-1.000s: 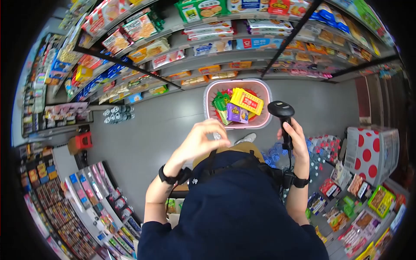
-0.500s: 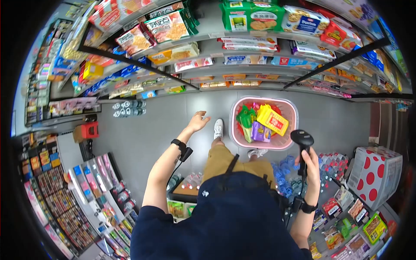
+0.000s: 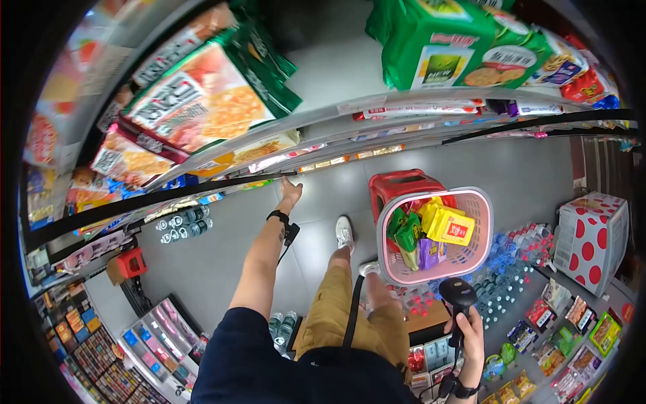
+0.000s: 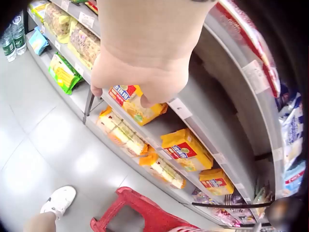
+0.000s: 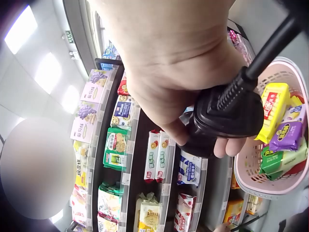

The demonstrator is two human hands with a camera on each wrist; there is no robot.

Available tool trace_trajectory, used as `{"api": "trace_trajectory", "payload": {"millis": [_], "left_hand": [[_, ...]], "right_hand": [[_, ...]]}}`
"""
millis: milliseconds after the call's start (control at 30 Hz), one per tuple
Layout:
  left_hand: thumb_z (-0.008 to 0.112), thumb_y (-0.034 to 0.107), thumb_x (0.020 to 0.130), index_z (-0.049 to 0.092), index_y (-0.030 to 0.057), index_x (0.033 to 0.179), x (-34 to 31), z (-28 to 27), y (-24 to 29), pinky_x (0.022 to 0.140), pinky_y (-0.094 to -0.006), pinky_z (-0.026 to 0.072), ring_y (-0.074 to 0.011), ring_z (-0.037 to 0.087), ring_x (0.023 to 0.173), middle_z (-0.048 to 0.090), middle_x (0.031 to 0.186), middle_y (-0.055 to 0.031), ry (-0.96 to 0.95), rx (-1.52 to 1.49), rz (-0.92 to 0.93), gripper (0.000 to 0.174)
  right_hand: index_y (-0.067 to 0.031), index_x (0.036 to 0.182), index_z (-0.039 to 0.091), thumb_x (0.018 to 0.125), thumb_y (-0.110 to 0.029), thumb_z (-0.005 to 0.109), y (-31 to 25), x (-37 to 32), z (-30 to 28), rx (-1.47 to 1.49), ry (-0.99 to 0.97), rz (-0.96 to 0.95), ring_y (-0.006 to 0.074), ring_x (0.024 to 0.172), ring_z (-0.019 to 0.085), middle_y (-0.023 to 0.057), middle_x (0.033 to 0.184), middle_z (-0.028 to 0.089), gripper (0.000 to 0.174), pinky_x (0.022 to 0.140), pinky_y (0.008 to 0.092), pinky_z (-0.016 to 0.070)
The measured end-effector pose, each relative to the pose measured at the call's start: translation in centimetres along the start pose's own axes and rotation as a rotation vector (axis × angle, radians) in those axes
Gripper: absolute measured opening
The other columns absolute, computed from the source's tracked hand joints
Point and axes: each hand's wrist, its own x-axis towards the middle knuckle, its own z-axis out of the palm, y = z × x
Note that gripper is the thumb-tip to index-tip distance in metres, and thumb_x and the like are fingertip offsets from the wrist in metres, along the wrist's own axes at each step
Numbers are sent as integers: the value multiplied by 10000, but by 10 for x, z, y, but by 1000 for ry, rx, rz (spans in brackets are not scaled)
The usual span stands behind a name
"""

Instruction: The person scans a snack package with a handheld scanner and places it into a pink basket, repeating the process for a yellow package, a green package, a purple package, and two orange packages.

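My left hand (image 3: 291,192) reaches down to the edge of a lower shelf. In the left wrist view that hand (image 4: 142,77) is over a yellow-orange packet (image 4: 140,110) on the shelf, partly covering it; whether the fingers touch it I cannot tell. My right hand (image 3: 472,337) grips the handle of a black handheld scanner (image 3: 457,293), held in front of the pink basket (image 3: 487,232). The right wrist view shows the right hand (image 5: 178,72) round the scanner (image 5: 224,113). Yellow (image 3: 449,225), purple (image 3: 431,253) and green (image 3: 405,229) packets lie in the basket.
A red stool (image 3: 383,190) stands under the basket. Shelves of packets (image 3: 471,54) run across the front, close to the head. Water bottles (image 3: 185,223) stand on the floor at left; more bottles (image 3: 501,279) and a dotted box (image 3: 587,241) are at right.
My left hand has moved forward to the shelf. The view has come closer to the shelves, and the red stool under the basket now shows. The scanner remains in my right hand, now lower in view.
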Motion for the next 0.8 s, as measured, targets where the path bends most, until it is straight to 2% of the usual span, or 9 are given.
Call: {"api": "trace_trajectory", "payload": {"millis": [167, 233, 333, 367, 467, 533, 633, 700, 800], "left_hand": [[822, 239, 811, 9, -60, 1597, 51, 24, -21, 1247, -442, 255, -456, 302, 1468, 248, 1573, -334, 125, -47, 117, 1169], [860, 208, 766, 112, -87, 1554, 92, 40, -44, 1227, -426, 283, -418, 359, 1431, 310, 1531, -315, 251, -32, 233, 1126], [898, 82, 680, 260, -77, 1404, 120, 41, -54, 1168, -392, 348, -325, 444, 1342, 412, 1445, -245, 264, -472, 356, 978], [869, -44, 690, 177, -42, 1482, 135, 43, -60, 1145, -392, 408, -329, 505, 1308, 443, 1450, -242, 287, -437, 343, 1051], [885, -14, 691, 339, -49, 1443, 99, 19, -21, 1092, -379, 451, -311, 558, 1251, 526, 1393, -232, 201, -576, 411, 930], [907, 32, 688, 560, -44, 1315, 94, 8, -14, 1028, -346, 484, -272, 605, 1200, 637, 1288, -183, 173, -411, 510, 720], [920, 83, 697, 672, -25, 1205, 96, 1, -10, 996, -328, 490, -239, 632, 1170, 700, 1215, -127, 162, -356, 343, 576], [937, 165, 710, 692, -34, 1161, 120, 4, -33, 987, -348, 503, -224, 656, 1127, 723, 1176, -102, 12, -581, 365, 550], [926, 243, 726, 677, 0, 1209, 127, 2, -44, 1053, -407, 472, -262, 642, 1178, 711, 1197, -142, 33, -336, 544, 596]], "right_hand": [[-1, 1230, 582, 1002, -325, 639, 41, 15, 6, -18, 68, 76, 117, 695, 619, 59, 757, 668, 400, 653, 254, 458], [-14, 1195, 582, 991, -362, 639, 57, 22, 13, 0, 91, 87, 135, 682, 621, 68, 757, 646, 407, 629, 246, 423], [-12, 1201, 581, 989, -350, 642, 82, 25, 17, 11, 125, 144, 136, 686, 625, 64, 758, 637, 403, 624, 252, 439], [-10, 1208, 579, 991, -342, 640, 87, 26, 19, 41, 141, 165, 136, 686, 626, 63, 758, 635, 402, 622, 254, 444], [-2, 1256, 574, 990, -317, 664, 99, 28, 17, 75, 138, 206, 109, 691, 625, 61, 794, 669, 422, 621, 245, 478], [-1, 1257, 573, 993, -316, 660, 104, 30, 16, 71, 138, 228, 112, 690, 628, 63, 795, 670, 420, 622, 245, 479], [6, 1256, 570, 997, -309, 654, 112, 29, 14, 75, 141, 258, 129, 695, 634, 71, 799, 672, 416, 636, 265, 492], [9, 1256, 568, 1003, -292, 645, 118, 30, 14, 84, 144, 207, 142, 700, 637, 76, 801, 672, 400, 650, 282, 500], [8, 1256, 567, 1006, -273, 639, 115, 28, 17, 104, 171, 236, 145, 699, 636, 75, 802, 671, 383, 659, 286, 503]]}}
